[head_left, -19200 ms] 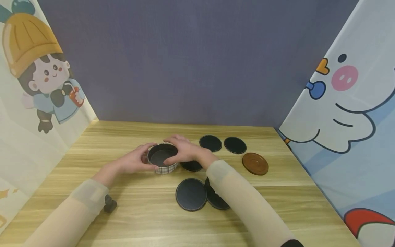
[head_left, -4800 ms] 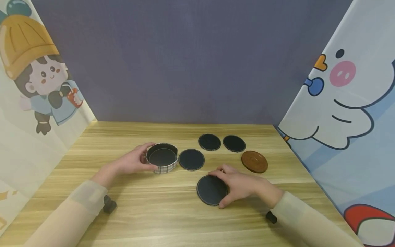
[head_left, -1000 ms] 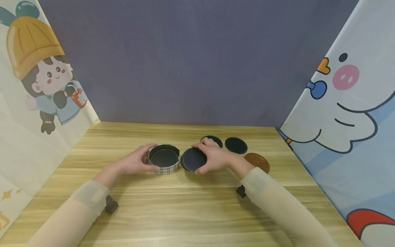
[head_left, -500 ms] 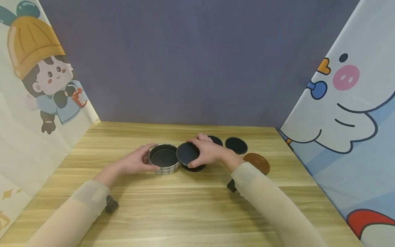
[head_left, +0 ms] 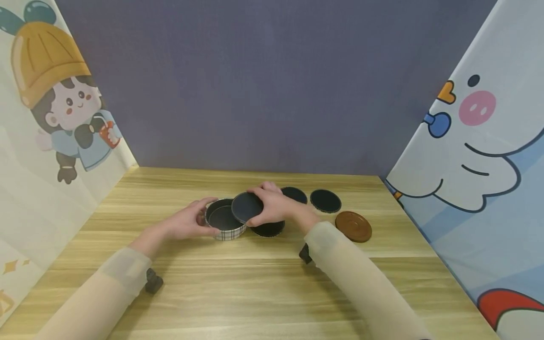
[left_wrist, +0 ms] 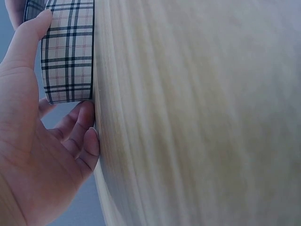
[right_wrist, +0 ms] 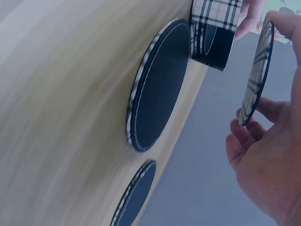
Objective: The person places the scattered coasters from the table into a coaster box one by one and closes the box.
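Note:
A round coaster holder, black inside with a plaid outer wall [head_left: 231,234], stands on the table left of centre. My left hand [head_left: 182,223] grips its left side, thumb in front and fingers behind; the left wrist view shows the thumb on the plaid wall [left_wrist: 70,61]. My right hand [head_left: 274,205] pinches a black round coaster [head_left: 246,207] by its edge, tilted above the holder's right rim. In the right wrist view this coaster's plaid underside [right_wrist: 257,77] shows, apart from the holder. Another black coaster [head_left: 269,230] lies beside the holder, partly under the right hand.
Behind the right hand lie two more black coasters, one partly covered [head_left: 295,193] and one farther right [head_left: 325,201]. A brown round disc [head_left: 353,226] rests nearer on the right. A grey-blue panel [head_left: 263,94] closes off the table's back edge.
In the last second my right hand has carried its coaster leftward, from above the table coaster to over the holder's right rim. My left hand keeps its grip; the holder has not moved.

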Motion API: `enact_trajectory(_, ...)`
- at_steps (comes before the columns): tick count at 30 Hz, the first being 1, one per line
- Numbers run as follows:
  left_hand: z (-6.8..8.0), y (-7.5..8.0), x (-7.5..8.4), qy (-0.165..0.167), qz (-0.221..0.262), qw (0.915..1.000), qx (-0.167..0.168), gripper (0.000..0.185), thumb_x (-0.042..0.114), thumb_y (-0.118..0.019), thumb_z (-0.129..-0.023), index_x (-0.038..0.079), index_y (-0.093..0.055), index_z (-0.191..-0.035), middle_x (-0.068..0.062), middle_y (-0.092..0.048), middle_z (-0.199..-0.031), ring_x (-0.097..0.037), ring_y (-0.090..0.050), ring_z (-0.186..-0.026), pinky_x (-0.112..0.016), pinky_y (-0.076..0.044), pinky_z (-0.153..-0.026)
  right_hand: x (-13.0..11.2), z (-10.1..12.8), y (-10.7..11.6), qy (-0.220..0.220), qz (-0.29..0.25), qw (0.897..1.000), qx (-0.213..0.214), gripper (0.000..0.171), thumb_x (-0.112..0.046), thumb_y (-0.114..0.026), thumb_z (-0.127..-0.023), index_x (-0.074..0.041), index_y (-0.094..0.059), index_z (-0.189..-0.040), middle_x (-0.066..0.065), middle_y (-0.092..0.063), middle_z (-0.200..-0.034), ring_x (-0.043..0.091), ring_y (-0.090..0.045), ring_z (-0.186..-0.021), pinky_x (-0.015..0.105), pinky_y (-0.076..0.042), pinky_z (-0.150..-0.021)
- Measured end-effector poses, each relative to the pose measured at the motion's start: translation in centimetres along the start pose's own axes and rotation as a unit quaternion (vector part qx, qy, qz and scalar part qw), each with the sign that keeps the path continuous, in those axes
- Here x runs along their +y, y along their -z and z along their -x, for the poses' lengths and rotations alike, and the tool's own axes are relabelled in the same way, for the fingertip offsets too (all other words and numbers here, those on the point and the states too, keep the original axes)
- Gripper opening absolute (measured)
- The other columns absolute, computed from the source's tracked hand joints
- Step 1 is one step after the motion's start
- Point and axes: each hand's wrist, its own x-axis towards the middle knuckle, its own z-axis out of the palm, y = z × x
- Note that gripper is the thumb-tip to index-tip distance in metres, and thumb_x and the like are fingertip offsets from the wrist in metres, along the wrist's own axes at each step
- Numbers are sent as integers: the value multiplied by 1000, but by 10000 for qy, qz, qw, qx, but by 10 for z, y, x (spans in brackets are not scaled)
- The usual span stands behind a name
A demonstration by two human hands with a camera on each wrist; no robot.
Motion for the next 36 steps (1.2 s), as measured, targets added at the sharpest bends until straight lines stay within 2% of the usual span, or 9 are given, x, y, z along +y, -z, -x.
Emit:
enact_trajectory(8, 0, 0, 1, 42, 36, 10000, -42, 109, 44, -91, -91, 15, -26, -174, -27, -49, -144, -31, -69, -116, -42, -60, -97, -12, -13, -9, 93, -59, 9999, 5, 107, -58, -87, -79, -16, -45, -168, 12, -45, -153, 30, -40, -140, 53, -42, -114)
enact_trajectory(14, 0, 0, 2, 86, -61, 9999, -59, 109, 48, -90, -92, 15, -25, -174, -25, -49, -143, -30, -69, -116, -40, -60, -94, -20, -21, -16, 65, -21, 10000, -53, 107, -60, -87, -79, -17, -45, -168, 9, -48, -147, 27, -44, -133, 49, -46, -109)
enact_trajectory(18, 1, 1, 2, 75, -79, 9999, -89, 109, 48, -89, -92, 16, -25, -174, -25, -48, -144, -31, -68, -117, -40, -60, -94, -25, -26, -22, 89, -7, 9999, -54, 106, -60, -88, -79, -18, -46, -168, 7, -48, -145, 25, -43, -133, 46, -45, -110)
enact_trajectory(25, 1, 1, 0, 52, 95, 9999, -115, 111, 45, -89, -94, 12, -21, -175, -30, -43, -152, -34, -68, -123, -46, -62, -102, -32, -33, -29, 157, -7, 9999, -43, 106, -58, -88, -80, -16, -46, -168, 7, -49, -147, 25, -41, -135, 46, -41, -114)
enact_trajectory(36, 0, 1, -2, 55, 73, 9999, -136, 111, 48, -88, -93, 13, -22, -175, -28, -42, -153, -32, -67, -123, -44, -60, -101, -35, -37, -36, 84, 112, 9999, -65, 107, -60, -87, -82, -16, -44, -169, 6, -47, -153, 24, -40, -139, 45, -39, -116)
